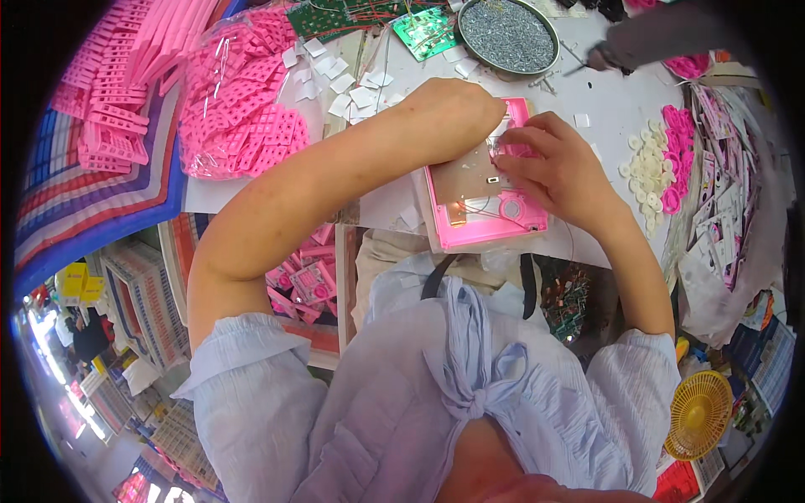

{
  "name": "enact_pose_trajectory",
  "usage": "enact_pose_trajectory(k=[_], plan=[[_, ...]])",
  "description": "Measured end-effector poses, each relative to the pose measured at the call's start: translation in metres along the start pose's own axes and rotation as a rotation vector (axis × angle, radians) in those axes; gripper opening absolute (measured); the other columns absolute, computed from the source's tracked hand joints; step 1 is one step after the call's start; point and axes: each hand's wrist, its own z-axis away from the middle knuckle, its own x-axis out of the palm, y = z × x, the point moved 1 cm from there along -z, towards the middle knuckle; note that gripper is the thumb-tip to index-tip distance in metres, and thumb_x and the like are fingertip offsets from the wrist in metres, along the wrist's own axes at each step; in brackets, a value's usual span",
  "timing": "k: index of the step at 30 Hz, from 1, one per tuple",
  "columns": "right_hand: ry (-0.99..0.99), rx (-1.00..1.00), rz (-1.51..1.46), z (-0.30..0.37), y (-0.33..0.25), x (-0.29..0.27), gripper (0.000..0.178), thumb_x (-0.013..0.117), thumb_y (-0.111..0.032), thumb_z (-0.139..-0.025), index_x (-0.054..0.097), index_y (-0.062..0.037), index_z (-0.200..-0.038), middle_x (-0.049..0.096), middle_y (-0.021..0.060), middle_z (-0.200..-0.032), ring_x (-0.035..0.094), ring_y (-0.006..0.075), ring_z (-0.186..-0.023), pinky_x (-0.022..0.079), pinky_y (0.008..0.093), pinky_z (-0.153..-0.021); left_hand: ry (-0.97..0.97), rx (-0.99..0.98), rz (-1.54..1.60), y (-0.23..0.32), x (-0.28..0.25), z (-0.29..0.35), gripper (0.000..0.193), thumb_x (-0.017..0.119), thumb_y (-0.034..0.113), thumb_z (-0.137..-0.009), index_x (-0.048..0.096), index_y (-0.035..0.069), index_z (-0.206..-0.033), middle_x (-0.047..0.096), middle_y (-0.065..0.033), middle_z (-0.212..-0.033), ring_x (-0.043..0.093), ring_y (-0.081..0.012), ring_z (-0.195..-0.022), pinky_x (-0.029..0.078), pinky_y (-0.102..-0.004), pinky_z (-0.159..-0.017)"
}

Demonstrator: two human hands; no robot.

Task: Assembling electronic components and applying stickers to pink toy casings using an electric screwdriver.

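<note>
An open pink plastic casing point(495, 235) sits on the table right in front of me. A flat grey-brown board point(461, 186) lies inside it, with thin wires and a round speaker-like part point(511, 208) near its lower end. My left hand point(461, 113) reaches over the casing's far end with the wrist bent; its fingers are hidden behind the hand. My right hand point(562, 172) comes in from the right over the board. Its fingers are bent and pinched together at the board's edge, and whatever is between the fingertips is too small to make out.
A round tin of screws point(509, 38) stands at the back, beside a green circuit board point(425, 35). A dark screwdriver-like tool point(654, 42) hangs at upper right. Bagged pink parts point(243, 109) and white squares point(340, 84) lie left; cream discs point(650, 172) lie right.
</note>
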Motion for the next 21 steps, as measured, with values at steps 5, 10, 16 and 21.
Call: enact_pose_trajectory(k=[5, 10, 16, 21], plan=[[-0.045, 0.098, -0.109, 0.003, 0.001, 0.0, 0.021, 0.074, -0.009, -0.074, 0.073, -0.0088, -0.096, 0.066, 0.0033, -0.102, 0.06, 0.0276, -0.097, 0.055, 0.0374, -0.078, 0.007, -0.051, 0.105, 0.0, -0.002, 0.001, 0.017, 0.062, 0.014, -0.085, 0.064, 0.003, -0.098, 0.069, -0.0158, -0.088, 0.068, -0.0366, -0.088, 0.054, -0.0477, -0.074], [-0.001, 0.15, -0.09, 0.005, -0.002, 0.005, 0.022, 0.073, -0.009, -0.073, 0.072, -0.0083, -0.095, 0.065, 0.0032, -0.102, 0.06, 0.0274, -0.1, 0.055, 0.0369, -0.079, 0.082, -0.046, 0.16, -0.001, 0.002, 0.004, 0.017, 0.062, 0.016, -0.085, 0.063, 0.003, -0.096, 0.068, -0.0156, -0.087, 0.067, -0.0381, -0.086, 0.053, -0.0487, -0.073], [-0.222, 0.017, 0.222, -0.003, -0.01, -0.003, 0.025, 0.072, -0.012, -0.072, 0.074, -0.01, -0.097, 0.064, 0.0016, -0.104, 0.059, 0.0261, -0.102, 0.056, 0.0343, -0.077, 0.161, -0.004, 0.134, -0.004, 0.011, 0.004, 0.015, 0.061, 0.015, -0.086, 0.063, 0.004, -0.095, 0.068, -0.0155, -0.086, 0.067, -0.038, -0.085, 0.053, -0.049, -0.072], [-0.376, -0.146, -0.003, -0.024, 0.022, -0.014, 0.027, 0.072, -0.012, -0.073, 0.075, -0.0107, -0.1, 0.063, 0.0015, -0.097, 0.059, 0.0249, -0.099, 0.055, 0.036, -0.076, 0.103, -0.03, 0.107, -0.003, 0.006, 0.003, 0.014, 0.06, 0.015, -0.086, 0.064, 0.005, -0.094, 0.069, -0.0146, -0.086, 0.067, -0.0368, -0.086, 0.053, -0.0482, -0.072]])
